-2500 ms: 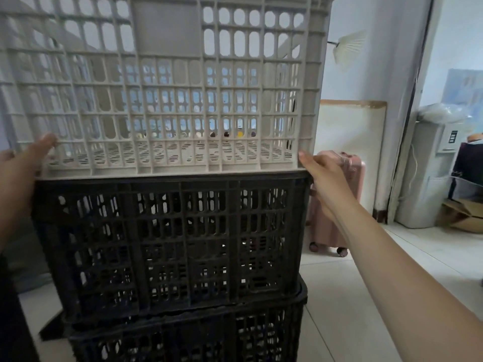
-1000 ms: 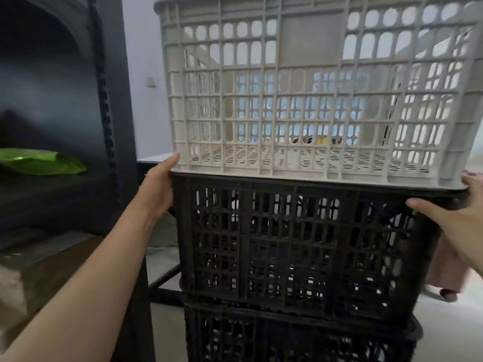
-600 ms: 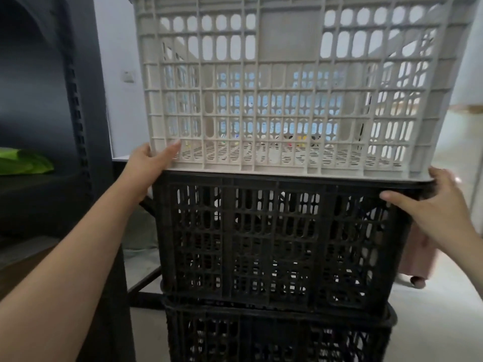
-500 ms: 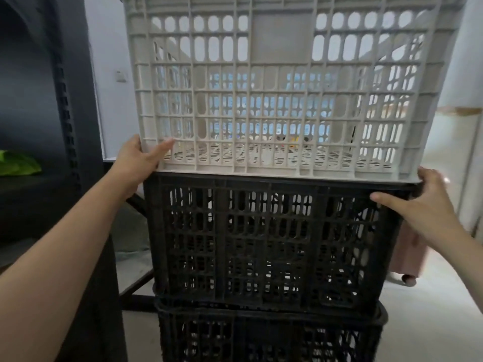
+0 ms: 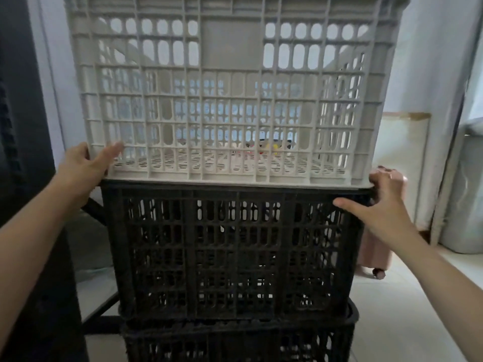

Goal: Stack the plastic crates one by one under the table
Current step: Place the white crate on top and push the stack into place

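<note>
A white lattice crate sits on top of a black crate, which rests in another black crate on the floor. My left hand grips the white crate's lower left corner, thumb across its front face. My right hand holds the right corner where the white crate meets the black crate's rim, thumb lying on the black crate's front. Small coloured objects show through the white crate's lattice.
A dark metal shelving frame stands close on the left, its lower brace behind the stack. A pink suitcase on wheels stands behind the stack on the right, against a white wall and board. Light floor tiles stretch to the right.
The stack has shifted toward the middle of my view as my head turned. My right hand has closed in on the right corner; my left hand keeps its hold on the left corner.
</note>
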The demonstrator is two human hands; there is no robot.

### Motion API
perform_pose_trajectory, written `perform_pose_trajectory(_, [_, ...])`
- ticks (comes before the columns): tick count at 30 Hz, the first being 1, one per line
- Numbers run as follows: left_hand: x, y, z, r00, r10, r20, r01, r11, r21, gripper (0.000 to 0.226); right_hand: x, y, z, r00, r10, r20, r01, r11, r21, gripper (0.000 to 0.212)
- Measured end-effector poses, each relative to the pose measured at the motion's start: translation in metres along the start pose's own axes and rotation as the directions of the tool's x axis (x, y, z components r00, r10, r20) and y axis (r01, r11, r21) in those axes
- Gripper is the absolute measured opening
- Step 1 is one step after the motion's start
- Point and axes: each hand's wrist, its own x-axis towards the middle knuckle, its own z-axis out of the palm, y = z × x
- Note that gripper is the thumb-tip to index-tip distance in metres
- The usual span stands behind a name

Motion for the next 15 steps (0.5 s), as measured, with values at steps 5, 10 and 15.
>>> perform_pose_trajectory(5, [0.017,-0.024,-0.004,0.999,-0.037,-0.033,0.036,0.999,-0.035,0.072,0.007,-0.001,-0.003,0.998,-0.01,0.064,0.008,1.0,0.028,0.098])
perform_pose_trajectory(10, [0.047,-0.059,-0.007,0.993,-0.027,-0.115,0.022,0.999,-0.046,0.051,0.008,-0.006,-0.009,0.988,-0.038,0.15,0.013,0.987,0.159,0.082])
perform_pose_trajectory(15, [0.018,-0.032,0.003,0.988,0.079,-0.134,-0.076,0.997,0.029,0.057,0.014,-0.006,-0.012,0.977,-0.031,0.213,-0.038,0.949,0.312,0.082])
